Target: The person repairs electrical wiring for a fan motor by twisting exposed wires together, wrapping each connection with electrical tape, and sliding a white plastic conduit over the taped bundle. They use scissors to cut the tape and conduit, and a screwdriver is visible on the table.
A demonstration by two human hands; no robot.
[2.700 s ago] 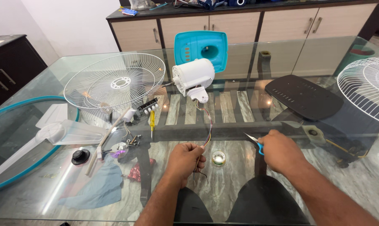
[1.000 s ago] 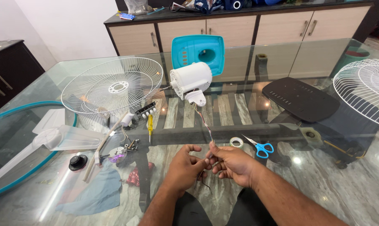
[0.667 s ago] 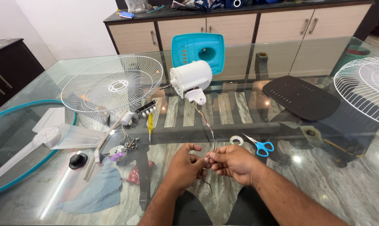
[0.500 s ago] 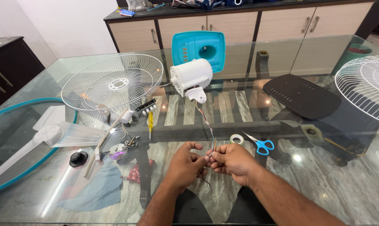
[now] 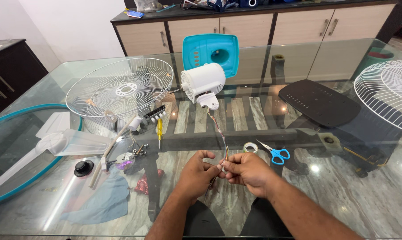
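Observation:
My left hand (image 5: 199,172) and my right hand (image 5: 249,173) meet over the near middle of the glass table (image 5: 325,204). Both pinch the free end of a bundle of thin coloured wires (image 5: 219,133). The wires run up the table to a white fan motor (image 5: 203,82), which lies on its side. Right of my hands lie blue-handled scissors (image 5: 275,154) and a small roll of tape (image 5: 250,147).
A white wire fan guard (image 5: 120,88) stands at the left, a second guard (image 5: 387,91) at the right edge. A black base plate (image 5: 318,102), a turquoise housing (image 5: 212,50), translucent fan blades (image 5: 54,144), a yellow screwdriver (image 5: 159,130) and a black knob (image 5: 83,168) lie around.
My right hand has put down the scissors beside the tape roll and come to the wire ends next to my left hand. Both hands now hold the wires.

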